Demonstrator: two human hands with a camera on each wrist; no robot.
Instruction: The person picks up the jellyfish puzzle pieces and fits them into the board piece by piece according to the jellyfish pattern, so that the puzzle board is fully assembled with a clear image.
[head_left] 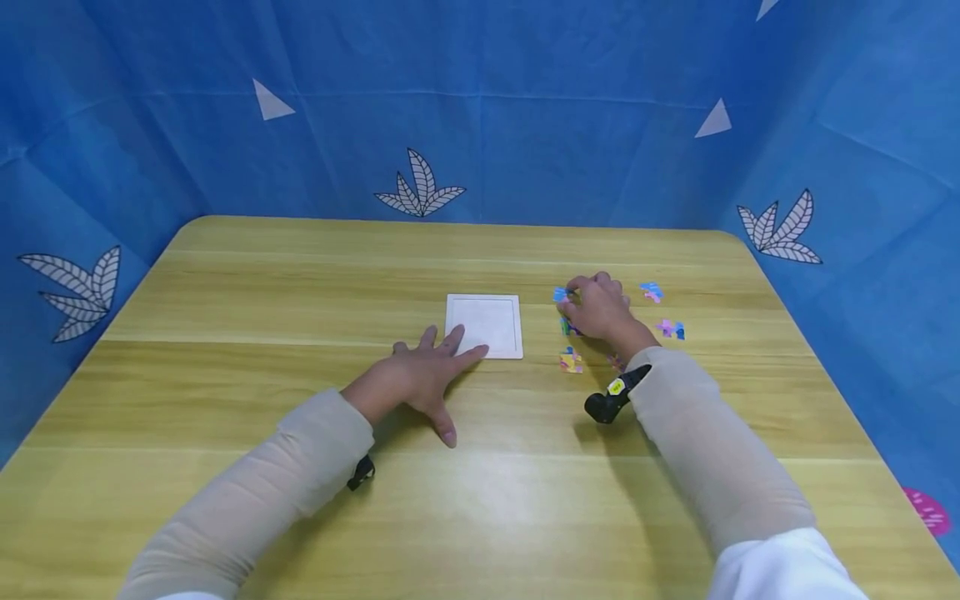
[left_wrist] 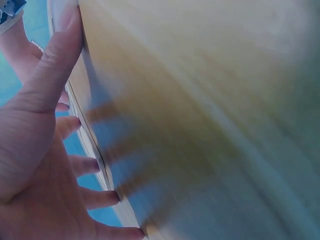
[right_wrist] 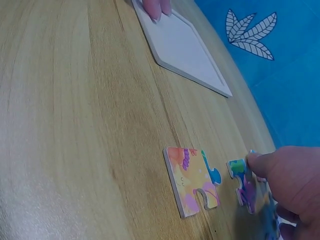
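A white square puzzle tray (head_left: 484,321) with a raised border lies on the table. My left hand (head_left: 426,377) rests at its near left corner with the fingers spread, fingertips on the tray and thumb stretched out toward me. To the right of the tray, my right hand (head_left: 598,310) bends its thumb and fingers around a blue-and-pink jigsaw piece (head_left: 560,295). Just below that hand lies a green-and-purple piece (right_wrist: 242,185), partly covered in the head view. Closer to me is a yellow-and-orange piece (right_wrist: 192,180) with a smiling face.
Right of my right hand lie a blue-and-pink piece (head_left: 652,291) and a pink-and-blue piece (head_left: 671,328). Another piece (head_left: 615,362) is half hidden by the right wrist. The wooden table (head_left: 300,275) meets a blue patterned cloth (head_left: 562,150) at its back and sides.
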